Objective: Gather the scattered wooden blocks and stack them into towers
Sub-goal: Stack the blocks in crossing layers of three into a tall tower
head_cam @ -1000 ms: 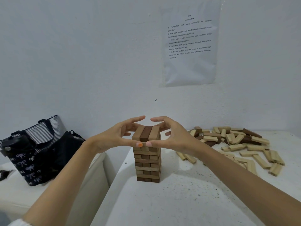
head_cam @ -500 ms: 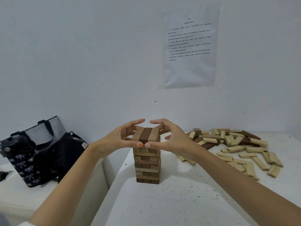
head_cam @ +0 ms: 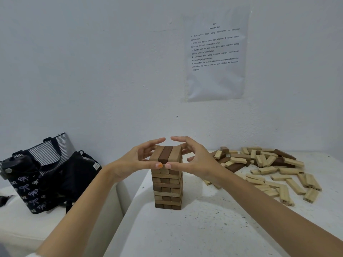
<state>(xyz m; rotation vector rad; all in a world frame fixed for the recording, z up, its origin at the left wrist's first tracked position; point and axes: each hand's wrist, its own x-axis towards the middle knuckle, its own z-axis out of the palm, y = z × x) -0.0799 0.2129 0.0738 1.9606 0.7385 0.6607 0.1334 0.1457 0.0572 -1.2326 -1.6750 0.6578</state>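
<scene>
A tower of wooden blocks (head_cam: 168,190) stands several layers high near the left edge of the white table (head_cam: 204,230). Its top layer (head_cam: 165,154) is two light blocks with a dark one between them. My left hand (head_cam: 135,161) cups that layer from the left and my right hand (head_cam: 194,160) from the right. Both thumbs press the near end of the top blocks and the curled fingers reach round the far end. The two index fingers arch above the layer, tips almost meeting. A heap of loose light and dark blocks (head_cam: 269,167) lies scattered to the right.
A dark bag with bow prints and a striped top (head_cam: 39,173) sits on a lower white surface (head_cam: 16,227) left of the table. A printed sheet (head_cam: 215,52) hangs on the white wall behind. A gap separates the table from the lower surface.
Both hands stay round the tower's top layer with only slight finger shifts. The tower has not moved.
</scene>
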